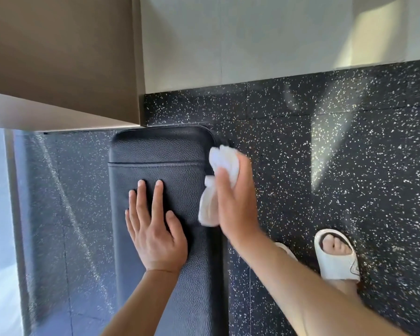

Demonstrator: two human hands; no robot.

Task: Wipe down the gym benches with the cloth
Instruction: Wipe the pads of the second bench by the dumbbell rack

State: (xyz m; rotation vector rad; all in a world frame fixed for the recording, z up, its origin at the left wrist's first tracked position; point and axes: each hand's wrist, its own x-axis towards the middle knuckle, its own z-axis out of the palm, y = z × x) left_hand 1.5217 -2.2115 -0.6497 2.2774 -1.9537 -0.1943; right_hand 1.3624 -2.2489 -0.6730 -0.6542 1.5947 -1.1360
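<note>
Here, no writing can be read anywhere. The left hand [153, 229] lies flat, fingers straight and spread, pressing the black bench [160, 151] in mid-frame. The right hand [235, 202] presses a bunched white cloth [214, 190] against the bench's right edge; its fingers are hidden behind the cloth. A white slipper [337, 258] stands on the speckled floor [301, 117], lower right.

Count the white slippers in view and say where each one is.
2. One slipper is on the speckled floor, right of the bench. The second slipper shows only an edge behind the right forearm.
</note>
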